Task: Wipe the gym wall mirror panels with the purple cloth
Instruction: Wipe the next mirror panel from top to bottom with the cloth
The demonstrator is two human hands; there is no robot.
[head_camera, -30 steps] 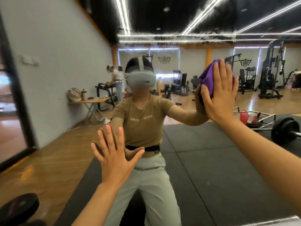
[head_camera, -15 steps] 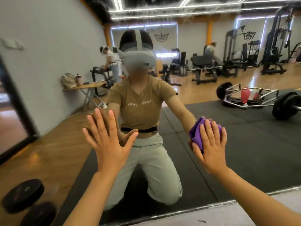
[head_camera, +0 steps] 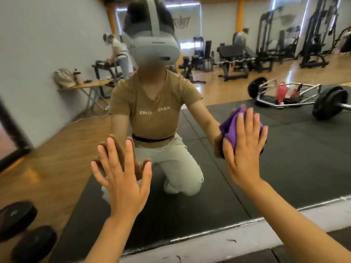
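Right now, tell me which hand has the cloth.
The right hand presses the purple cloth flat against the mirror; the left hand is bare.

Head camera faces the wall mirror squarely, close up.

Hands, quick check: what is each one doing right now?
Left hand: open, fingers spread, palm flat against the mirror, holding nothing.
Right hand: open, straight fingers pressing the purple cloth against the mirror.
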